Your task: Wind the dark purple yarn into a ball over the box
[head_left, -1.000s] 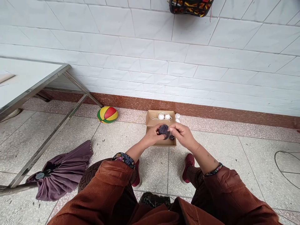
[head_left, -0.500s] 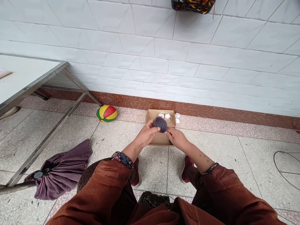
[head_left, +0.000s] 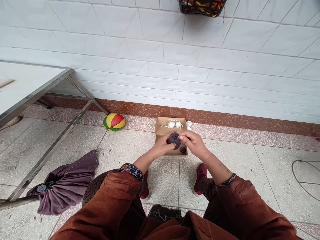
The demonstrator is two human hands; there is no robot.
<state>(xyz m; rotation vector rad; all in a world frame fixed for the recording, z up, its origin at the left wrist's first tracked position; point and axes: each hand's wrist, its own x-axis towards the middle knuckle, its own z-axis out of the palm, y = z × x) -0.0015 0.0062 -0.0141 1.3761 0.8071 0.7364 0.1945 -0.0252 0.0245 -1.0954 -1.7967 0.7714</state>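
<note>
My left hand (head_left: 163,145) is closed around a dark purple-grey ball of yarn (head_left: 175,141), thumb and fingers on its left side. My right hand (head_left: 193,143) is at the ball's upper right with thumb and forefinger pinched together; a strand of the yarn seems to be between them, though it is too thin to see clearly. Both hands are above an open cardboard box (head_left: 160,124). White balls of yarn (head_left: 171,123) lie in its far part with loose white thread. A small dark ball (head_left: 183,149) sits in the near right corner.
More white balls (head_left: 189,124) lie just right of the box. A colourful ball (head_left: 114,122) rests by the wall, near a metal-framed table (head_left: 37,86). Purple cloth (head_left: 67,186) is on the floor at left, a wire stand (head_left: 305,176) at right. A black basket (head_left: 203,7) hangs above.
The dark yarn ball has moved slightly nearer to me and turned. My right hand has risen from its lower right to its upper right. The small dark ball in the box has come into view.
</note>
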